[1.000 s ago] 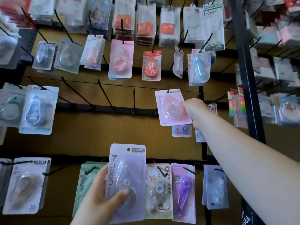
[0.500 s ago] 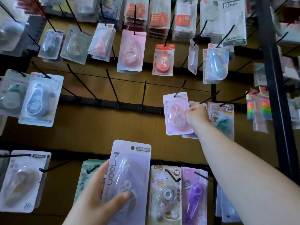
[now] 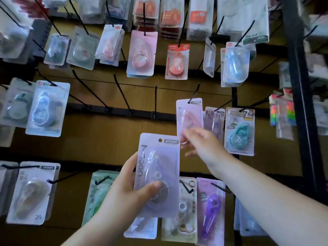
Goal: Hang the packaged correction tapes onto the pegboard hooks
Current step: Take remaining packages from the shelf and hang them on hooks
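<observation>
In the head view, our left hand (image 3: pixel 124 190) grips the lavender correction tape pack (image 3: pixel 158 174) by its lower half, thumb across the blister, leaving the punched hole at the top free. Our right hand (image 3: pixel 200 142), just up and to the right, is blurred at the lower edge of the pink pack (image 3: pixel 189 116) hanging on its hook (image 3: pixel 193 94); we cannot tell whether it pinches or merely touches. We judge it best to line the hole up with the bare hook (image 3: pixel 155 100) above the left hand and slide the pack straight on. The lavender pack is a flat, frosted card with a clear bubble over the dispenser.
</observation>
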Available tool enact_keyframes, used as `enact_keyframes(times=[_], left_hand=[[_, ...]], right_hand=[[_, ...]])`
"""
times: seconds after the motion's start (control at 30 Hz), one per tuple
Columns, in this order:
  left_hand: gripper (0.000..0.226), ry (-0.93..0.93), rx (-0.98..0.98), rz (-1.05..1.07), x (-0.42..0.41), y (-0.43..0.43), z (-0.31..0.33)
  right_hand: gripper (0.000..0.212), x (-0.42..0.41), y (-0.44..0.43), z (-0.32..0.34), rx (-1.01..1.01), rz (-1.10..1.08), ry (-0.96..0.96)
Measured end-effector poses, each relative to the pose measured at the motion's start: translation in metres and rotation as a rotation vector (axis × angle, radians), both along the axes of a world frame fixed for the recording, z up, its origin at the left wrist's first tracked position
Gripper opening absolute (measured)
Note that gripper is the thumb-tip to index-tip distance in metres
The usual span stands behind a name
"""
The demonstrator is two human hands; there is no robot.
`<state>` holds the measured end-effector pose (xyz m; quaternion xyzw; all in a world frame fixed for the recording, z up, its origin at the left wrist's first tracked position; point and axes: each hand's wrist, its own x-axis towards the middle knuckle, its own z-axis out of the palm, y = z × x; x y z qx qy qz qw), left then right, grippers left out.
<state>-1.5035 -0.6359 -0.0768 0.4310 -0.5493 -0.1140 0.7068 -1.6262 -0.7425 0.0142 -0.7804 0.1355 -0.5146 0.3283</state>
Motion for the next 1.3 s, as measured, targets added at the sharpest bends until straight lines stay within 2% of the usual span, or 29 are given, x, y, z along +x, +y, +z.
enact_keyframes(times=[0.03, 0.1, 0.23, 0.43, 0.57, 0.63, 0.87, 1.3], left_hand=[[0.05, -0.009, -0.004, -0.001, -0.004, -0.001, 0.007], [0.05, -0.023, -0.023, -0.001, -0.013, -0.004, 0.02], [0.04, -0.016, -0.056, 0.003, -0.035, -0.013, 0.038], [0.041, 0.008, -0.067, 0.056, -0.06, -0.029, 0.058], [0.057, -0.032, -0.087, 0.1, -0.067, -0.038, 0.082], [0.057, -0.071, -0.101, 0.122, -0.066, -0.04, 0.095], [0.05, -0.102, -0.106, 0.185, -0.058, -0.044, 0.11], [0.048, -0.103, -0.028, 0.243, -0.054, -0.049, 0.107]], right_hand=[[0.024, -0.002, 0.003, -0.003, 0.016, 0.039, 0.074], [0.03, -0.01, 0.005, -0.003, 0.029, 0.049, 0.104], [0.03, -0.026, 0.003, 0.023, 0.021, -0.039, -0.072], [0.028, -0.041, 0.009, 0.058, -0.012, -0.249, -0.221], [0.027, -0.042, 0.002, 0.076, 0.001, -0.292, -0.266], [0.031, -0.04, 0.0, 0.08, 0.002, -0.268, -0.299], [0.042, -0.038, -0.004, 0.076, -0.12, -0.195, -0.24], [0.048, -0.034, -0.007, 0.072, -0.055, -0.262, -0.085]])
